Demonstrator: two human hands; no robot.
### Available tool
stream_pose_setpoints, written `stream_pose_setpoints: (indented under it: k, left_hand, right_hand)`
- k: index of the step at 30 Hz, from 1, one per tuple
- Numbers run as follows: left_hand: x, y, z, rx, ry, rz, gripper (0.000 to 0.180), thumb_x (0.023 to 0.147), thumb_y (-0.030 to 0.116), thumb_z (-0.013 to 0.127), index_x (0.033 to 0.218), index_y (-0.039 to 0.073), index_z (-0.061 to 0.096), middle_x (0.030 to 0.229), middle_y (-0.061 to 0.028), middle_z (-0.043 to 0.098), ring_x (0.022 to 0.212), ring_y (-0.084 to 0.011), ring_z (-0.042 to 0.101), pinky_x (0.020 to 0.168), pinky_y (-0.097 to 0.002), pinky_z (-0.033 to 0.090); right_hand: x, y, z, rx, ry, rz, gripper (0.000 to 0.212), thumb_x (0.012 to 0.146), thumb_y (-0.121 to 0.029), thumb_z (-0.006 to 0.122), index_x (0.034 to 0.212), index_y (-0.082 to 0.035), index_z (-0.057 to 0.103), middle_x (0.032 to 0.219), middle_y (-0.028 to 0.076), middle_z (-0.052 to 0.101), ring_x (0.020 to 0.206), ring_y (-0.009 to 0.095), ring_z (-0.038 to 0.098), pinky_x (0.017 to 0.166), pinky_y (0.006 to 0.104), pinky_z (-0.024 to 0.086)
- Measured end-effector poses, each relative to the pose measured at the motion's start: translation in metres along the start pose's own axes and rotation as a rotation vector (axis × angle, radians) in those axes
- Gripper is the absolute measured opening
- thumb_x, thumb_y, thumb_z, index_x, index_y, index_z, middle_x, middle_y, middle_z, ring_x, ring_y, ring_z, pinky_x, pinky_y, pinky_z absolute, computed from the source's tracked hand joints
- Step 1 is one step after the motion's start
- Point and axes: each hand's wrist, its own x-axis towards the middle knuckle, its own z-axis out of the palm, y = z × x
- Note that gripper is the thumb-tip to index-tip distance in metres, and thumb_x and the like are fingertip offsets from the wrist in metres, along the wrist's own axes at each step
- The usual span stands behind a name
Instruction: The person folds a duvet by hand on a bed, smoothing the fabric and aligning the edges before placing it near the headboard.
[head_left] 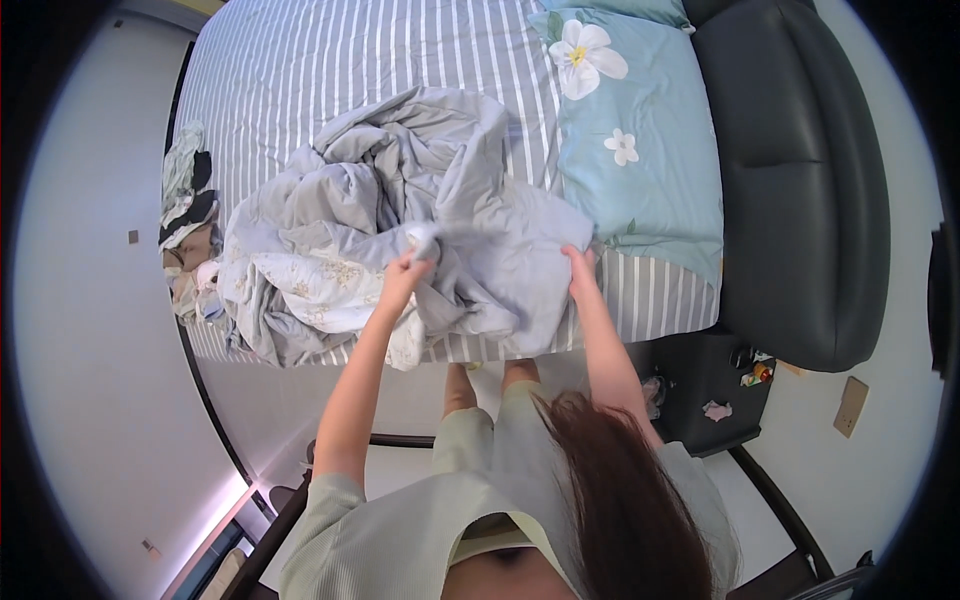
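A rumpled grey quilt lies heaped on the near part of the bed, with a white, flower-printed side turned up at the left. My left hand is closed on a bunched bit of the quilt near the middle of the heap; that bit is slightly blurred. Farther right, my right hand pinches the quilt's right edge beside the pillow. Between the two hands the grey cloth lies fairly flat, with soft folds.
A striped sheet covers the bed. Blue flowered pillows lie against a black padded headboard. Clothes are piled along the left edge. A dark nightstand with small items stands at the right, near my right arm.
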Motion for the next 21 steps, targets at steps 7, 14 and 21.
stream_pose_setpoints:
  k: [7, 14, 21]
  left_hand:
    - [-0.040, 0.050, 0.056, -1.238, 0.311, 0.026, 0.054, 0.069, -0.006, 0.046, 0.121, 0.008, 0.041, 0.105, -0.0094, 0.054, 0.091, -0.0185, 0.053, 0.078, -0.0301, 0.045]
    - [-0.049, 0.019, 0.071, -1.448, -0.182, -0.094, 0.047, 0.079, 0.018, 0.047, 0.123, 0.003, 0.040, 0.116, -0.0110, 0.051, 0.108, -0.0224, 0.048, 0.090, -0.0373, 0.040]
    - [-0.055, 0.010, 0.041, -1.142, -0.083, -0.177, 0.043, 0.078, 0.028, 0.052, 0.113, 0.003, 0.048, 0.107, -0.0073, 0.056, 0.092, -0.0197, 0.057, 0.082, -0.0353, 0.044]
  right_hand:
    - [-0.091, -0.064, 0.061, -0.653, -0.118, -0.994, 0.051, 0.077, -0.012, 0.053, 0.123, 0.002, 0.036, 0.131, 0.019, 0.030, 0.123, 0.032, 0.027, 0.102, 0.0388, 0.022]
    - [-0.092, -0.009, 0.078, -0.627, -0.945, -0.523, 0.038, 0.081, -0.014, 0.055, 0.118, -0.009, 0.047, 0.131, 0.017, 0.033, 0.125, 0.028, 0.027, 0.104, 0.0352, 0.020]
    - [-0.117, -0.026, 0.088, -0.366, -0.852, -0.077, 0.071, 0.065, -0.005, 0.070, 0.126, -0.007, 0.034, 0.124, 0.012, 0.038, 0.095, 0.018, 0.053, 0.079, 0.0278, 0.044]
